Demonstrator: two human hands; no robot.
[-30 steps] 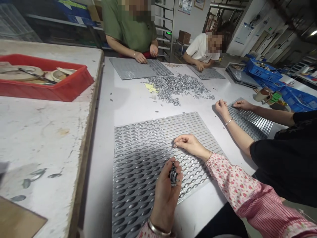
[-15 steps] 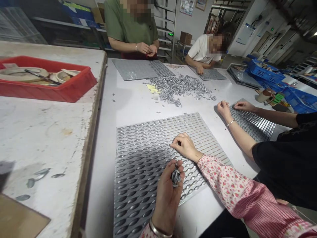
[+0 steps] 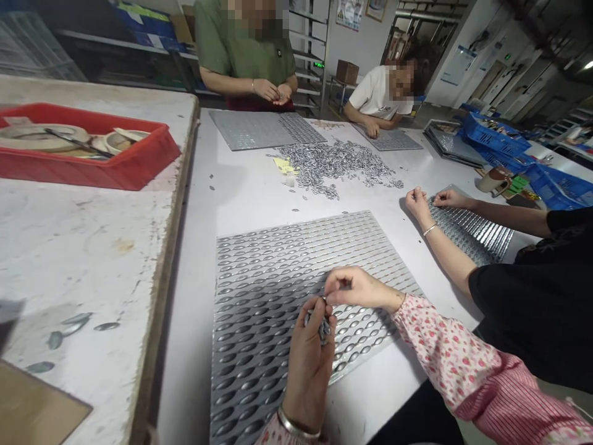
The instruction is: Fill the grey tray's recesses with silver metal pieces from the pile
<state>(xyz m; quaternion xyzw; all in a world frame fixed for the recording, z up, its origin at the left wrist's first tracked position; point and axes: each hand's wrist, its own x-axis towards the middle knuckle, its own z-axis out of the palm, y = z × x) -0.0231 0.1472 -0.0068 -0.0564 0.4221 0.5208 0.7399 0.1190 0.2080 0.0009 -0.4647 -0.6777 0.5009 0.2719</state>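
Now | right hand [image 3: 356, 289] | moved from panel [image 3: 252, 309] to pieces [image 3: 323, 330] in left hand [image 3: 311, 352]

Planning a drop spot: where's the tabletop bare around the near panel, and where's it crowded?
Bare: white table strip between near panel and side table; patch left of the pile, between near panel and far panel. Crowded: near panel, under left hand and right hand; the pile itself; right side, by a co-worker's forearm.
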